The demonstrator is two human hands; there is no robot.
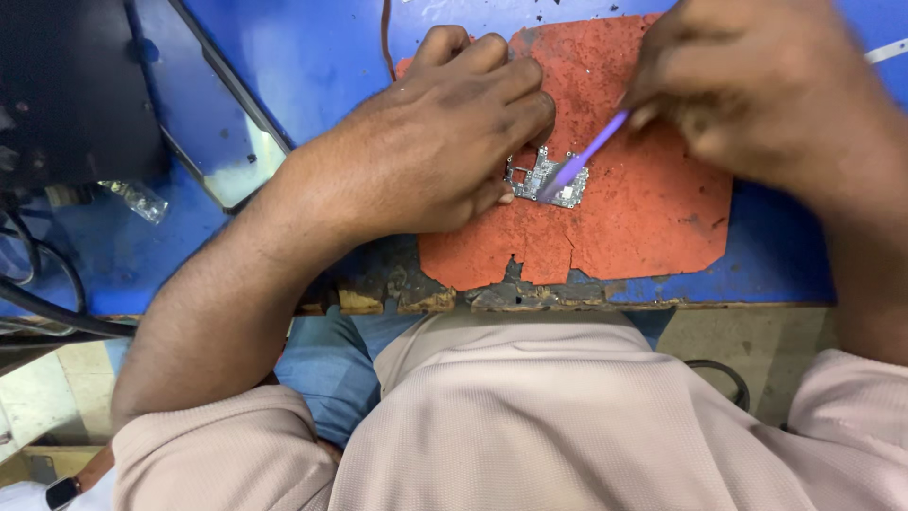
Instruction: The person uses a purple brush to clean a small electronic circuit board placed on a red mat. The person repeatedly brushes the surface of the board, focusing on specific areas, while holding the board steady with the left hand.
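Your left hand [445,142] sits at the centre of the frame, fingers curled down and pressing the left edge of a small circuit board [547,180], pinning it flat. Your right hand [757,95], in the upper right of the frame, is closed around a thin purple tool [591,151] whose tip slants down onto the right part of the board. That hand is blurred, so how the fingers sit on the tool is hard to make out.

The board lies near the middle of a worn red mat [643,218], which rests on the blue counter [312,57]. It looks light, thin and stiff, studded with tiny parts and likely fragile; it is best held by its bare edges, as your left fingertips do now, not by the populated face. It would probably slide easily on the mat if let go.

In the upper left of the frame a glass-fronted flat panel [218,123] lies at a slant, beside a black device [66,85] with dark cables [38,293] running off the left edge. The counter's front edge [426,298] is chipped and worn.
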